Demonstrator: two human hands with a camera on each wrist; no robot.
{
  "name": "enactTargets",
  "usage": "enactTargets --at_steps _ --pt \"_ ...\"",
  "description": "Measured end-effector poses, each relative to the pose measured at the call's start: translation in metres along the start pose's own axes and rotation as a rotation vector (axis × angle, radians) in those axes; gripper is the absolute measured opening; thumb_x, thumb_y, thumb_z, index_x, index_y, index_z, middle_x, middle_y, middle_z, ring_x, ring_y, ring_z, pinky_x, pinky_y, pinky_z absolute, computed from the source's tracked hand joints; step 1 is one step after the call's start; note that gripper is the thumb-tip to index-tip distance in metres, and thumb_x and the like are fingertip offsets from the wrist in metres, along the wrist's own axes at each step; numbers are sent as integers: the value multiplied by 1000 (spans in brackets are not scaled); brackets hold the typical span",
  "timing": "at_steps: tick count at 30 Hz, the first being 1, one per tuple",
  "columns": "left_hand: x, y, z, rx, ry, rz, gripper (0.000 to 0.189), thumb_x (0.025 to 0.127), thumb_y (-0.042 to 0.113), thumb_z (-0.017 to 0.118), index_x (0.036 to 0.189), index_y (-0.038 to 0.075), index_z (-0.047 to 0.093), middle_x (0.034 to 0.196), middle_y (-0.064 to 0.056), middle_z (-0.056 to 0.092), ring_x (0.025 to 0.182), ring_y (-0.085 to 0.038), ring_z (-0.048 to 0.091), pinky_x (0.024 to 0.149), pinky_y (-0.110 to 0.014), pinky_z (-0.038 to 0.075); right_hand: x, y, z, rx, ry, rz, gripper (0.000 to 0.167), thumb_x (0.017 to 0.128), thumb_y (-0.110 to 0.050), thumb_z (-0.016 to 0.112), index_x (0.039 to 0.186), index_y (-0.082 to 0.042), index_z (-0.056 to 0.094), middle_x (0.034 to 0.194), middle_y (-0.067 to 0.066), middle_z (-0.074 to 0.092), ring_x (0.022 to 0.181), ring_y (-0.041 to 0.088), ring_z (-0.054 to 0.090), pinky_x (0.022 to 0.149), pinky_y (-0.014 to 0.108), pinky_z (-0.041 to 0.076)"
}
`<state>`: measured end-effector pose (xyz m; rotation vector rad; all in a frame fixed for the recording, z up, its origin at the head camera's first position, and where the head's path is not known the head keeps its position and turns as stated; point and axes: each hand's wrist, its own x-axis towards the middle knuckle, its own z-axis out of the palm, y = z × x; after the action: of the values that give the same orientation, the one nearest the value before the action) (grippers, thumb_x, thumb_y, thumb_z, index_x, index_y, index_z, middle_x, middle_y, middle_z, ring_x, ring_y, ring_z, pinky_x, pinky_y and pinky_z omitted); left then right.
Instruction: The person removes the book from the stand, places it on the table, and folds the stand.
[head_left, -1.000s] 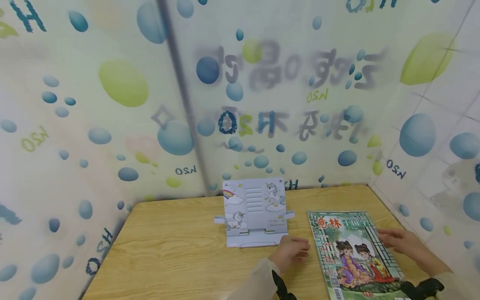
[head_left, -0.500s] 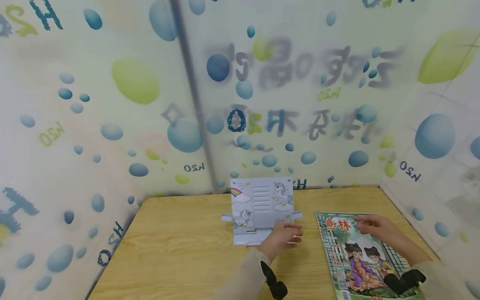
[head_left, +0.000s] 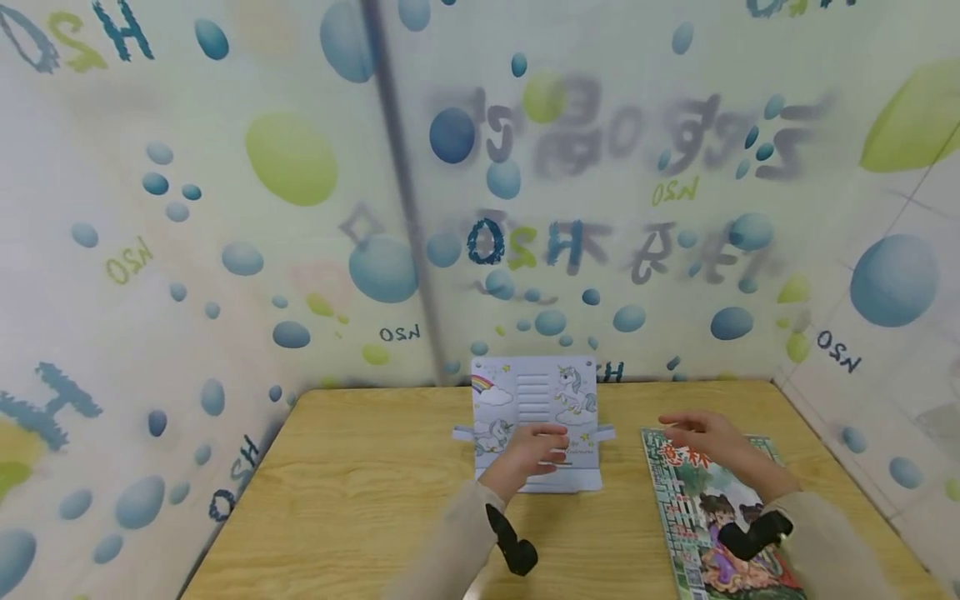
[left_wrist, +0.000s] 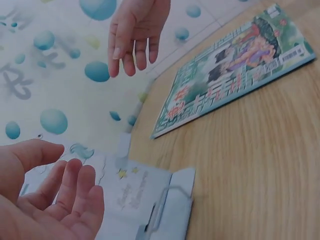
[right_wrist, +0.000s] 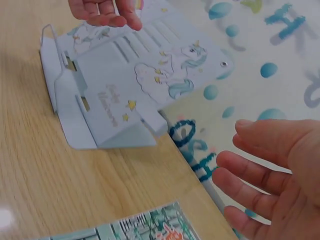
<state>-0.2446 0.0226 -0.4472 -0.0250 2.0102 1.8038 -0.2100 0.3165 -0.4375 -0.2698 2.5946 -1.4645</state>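
Both hands sit apart, neither gripping anything: left hand (head_left: 528,454) has fingers loosely bent in front of the stand (head_left: 534,400), contact unclear; right hand (head_left: 703,435) hangs above the magazine (head_left: 692,504) by its back edge, off it. Stand leans back around the middle of the worktop's (head_left: 352,492) back edge; magazine lies flat, cover up, near the right edge. Risks, my read: left hand is near enough that a bump could tip the stand or shove it toward the wall (head_left: 296,158). Right sleeve (head_left: 821,537) crosses over the magazine, height hard to judge; if low, cuff or dark strap (head_left: 753,535) could drag it skew. Cover looks smooth, so a weak pinch could slip; pages could sag if lifted by one corner. Wire clip (left_wrist: 160,207) at the stand's front ledge (right_wrist: 74,120) could snag a finger or page edge. Containers: no box, cup or tray in view. Closest to a holder is the stand; ledge carries nothing that I can see.
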Motion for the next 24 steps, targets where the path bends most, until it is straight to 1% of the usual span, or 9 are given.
enactTargets --at_steps 3,6,9,10,13,15,18,21,24 --pt "-2 4 -14 37 18 7 30 85 13 64 112 1 62 95 -6 65 81 -21 64 73 -37 52 12 -6 7 15 -19 -15 48 93 -25 54 129 5 45 114 24 55 99 39 55 82 51 46" --pt "-4 6 -24 47 46 7 30 84 14 65 111 1 63 95 -6 65 81 -21 64 73 -37 52 22 -12 10 7 -28 -41 47 93 -25 55 128 5 47 114 23 55 97 35 56 82 49 46" --pt "-6 8 -34 52 63 13 31 84 14 65 112 0 63 96 -7 65 81 -21 64 74 -39 52 31 -19 12 -6 -33 -52 46 93 -25 55 127 6 48 107 18 59 91 27 58 80 45 48" --pt "-6 8 -38 48 66 15 31 84 14 65 111 0 62 96 -7 65 83 -23 64 75 -40 51 34 -21 13 -12 -38 -55 46 93 -24 55 126 7 48 104 16 60 90 25 58 80 44 48" --pt "-6 11 -49 56 60 19 33 84 14 64 114 -1 61 98 -8 64 85 -24 63 77 -39 51 43 -29 18 -3 -49 -34 45 93 -24 55 126 6 48 99 11 61 90 27 58 81 45 47" --pt "-5 13 -56 49 60 15 34 85 13 64 115 -2 60 99 -8 64 86 -24 63 76 -37 51 48 -32 22 0 -56 -19 46 92 -25 56 126 5 49 101 11 60 92 29 57 83 47 46" --pt "-3 16 -67 51 70 21 34 86 13 63 117 -2 58 101 -10 63 87 -24 63 76 -37 50 57 -37 29 0 -69 -17 46 91 -26 57 126 4 50 104 13 59 94 29 56 84 49 44" --pt "-2 19 -78 48 74 32 34 87 13 61 117 -2 57 105 -11 62 93 -26 61 82 -40 48 64 -41 34 10 -90 -31 47 91 -25 58 127 4 50 107 15 57 95 29 55 84 47 43" --pt "-2 22 -90 64 87 43 34 88 13 60 118 -2 56 108 -13 60 94 -26 60 86 -41 46 72 -44 38 22 -100 -49 44 92 -21 57 126 5 49 108 19 57 95 31 56 82 45 44"
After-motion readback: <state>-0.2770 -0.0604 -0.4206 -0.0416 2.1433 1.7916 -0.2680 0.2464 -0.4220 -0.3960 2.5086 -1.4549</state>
